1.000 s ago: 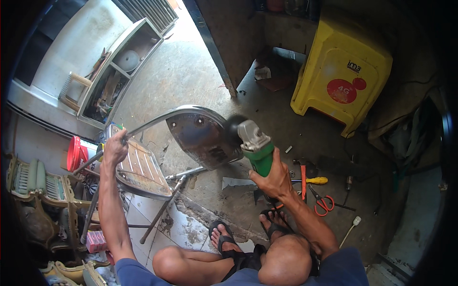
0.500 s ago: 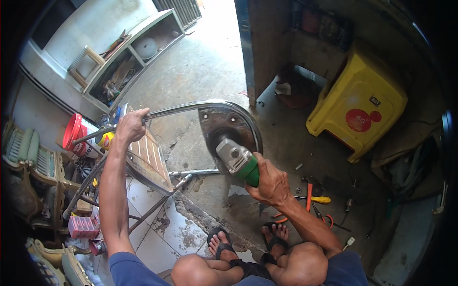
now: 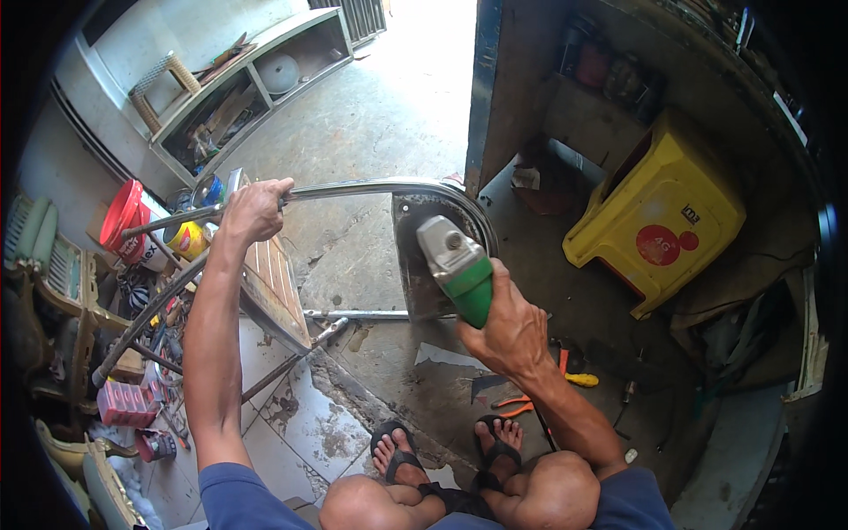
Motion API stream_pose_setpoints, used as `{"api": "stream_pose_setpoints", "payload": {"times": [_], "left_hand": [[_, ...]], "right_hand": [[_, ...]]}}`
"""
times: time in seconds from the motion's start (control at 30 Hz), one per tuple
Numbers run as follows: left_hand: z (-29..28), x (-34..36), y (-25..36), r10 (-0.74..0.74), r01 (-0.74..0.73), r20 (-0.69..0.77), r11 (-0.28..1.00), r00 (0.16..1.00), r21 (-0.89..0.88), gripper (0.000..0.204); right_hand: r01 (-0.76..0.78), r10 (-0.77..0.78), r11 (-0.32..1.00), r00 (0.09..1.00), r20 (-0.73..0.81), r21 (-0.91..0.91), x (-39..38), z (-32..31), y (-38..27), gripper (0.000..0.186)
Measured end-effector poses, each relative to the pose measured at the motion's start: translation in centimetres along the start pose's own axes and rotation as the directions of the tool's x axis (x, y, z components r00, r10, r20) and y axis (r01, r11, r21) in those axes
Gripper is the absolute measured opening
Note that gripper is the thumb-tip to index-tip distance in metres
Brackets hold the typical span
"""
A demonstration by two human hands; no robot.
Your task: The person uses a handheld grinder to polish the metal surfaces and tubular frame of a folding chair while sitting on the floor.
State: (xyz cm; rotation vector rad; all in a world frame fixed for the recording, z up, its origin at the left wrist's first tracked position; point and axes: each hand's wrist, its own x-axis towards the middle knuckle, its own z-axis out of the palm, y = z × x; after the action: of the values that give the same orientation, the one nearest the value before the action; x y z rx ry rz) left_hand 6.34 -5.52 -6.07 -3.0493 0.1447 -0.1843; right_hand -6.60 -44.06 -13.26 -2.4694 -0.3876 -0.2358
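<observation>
One grinder (image 3: 455, 265), one yellow stool (image 3: 658, 212)

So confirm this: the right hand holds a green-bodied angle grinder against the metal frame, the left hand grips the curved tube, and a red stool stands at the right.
Wrong on one point: the stool is yellow, as the head view shows. The right hand does hold the green-bodied angle grinder at the metal frame, and the left hand grips the curved tube.

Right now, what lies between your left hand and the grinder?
In the head view, the curved metal tube runs from the left hand to the metal plate under the grinder; beneath it, only bare concrete floor.
</observation>
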Motion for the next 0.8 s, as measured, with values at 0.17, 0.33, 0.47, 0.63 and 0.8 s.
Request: {"api": "stream_pose_setpoints", "payload": {"times": [0.17, 0.33, 0.47, 0.63, 0.8], "left_hand": [[-0.2, -0.1, -0.5, -0.054, 0.054, 0.057, 0.999, 0.997, 0.005, 0.041], [0.1, 0.6, 0.5, -0.033, 0.031, 0.080, 0.999, 0.996, 0.029, 0.045], [-0.6, 0.0, 0.3, -0.090, 0.080, 0.137, 0.994, 0.986, 0.078, 0.056], [-0.2, 0.2, 0.1, -0.072, 0.067, 0.080, 0.995, 0.994, 0.067, 0.056], [-0.5, 0.0, 0.4, -0.105, 0.093, 0.135, 0.992, 0.985, 0.091, 0.058]], "right_hand": [[0.028, -0.028, 0.998, 1.000, 0.002, 0.047, -1.0, 1.1, 1.0, 0.084], [-0.064, 0.066, 0.996, 0.997, -0.040, 0.057, -1.6, 1.0, 2.0, 0.082], [-0.063, 0.066, 0.995, 0.997, -0.042, 0.081, -1.8, 1.6, 1.8, 0.081], [-0.080, 0.085, 0.993, 0.995, -0.050, 0.089, -1.9, 1.5, 2.0, 0.080], [-0.014, 0.018, 0.998, 0.998, -0.067, 0.065, -2.2, 2.3, 2.1, 0.080]]}}
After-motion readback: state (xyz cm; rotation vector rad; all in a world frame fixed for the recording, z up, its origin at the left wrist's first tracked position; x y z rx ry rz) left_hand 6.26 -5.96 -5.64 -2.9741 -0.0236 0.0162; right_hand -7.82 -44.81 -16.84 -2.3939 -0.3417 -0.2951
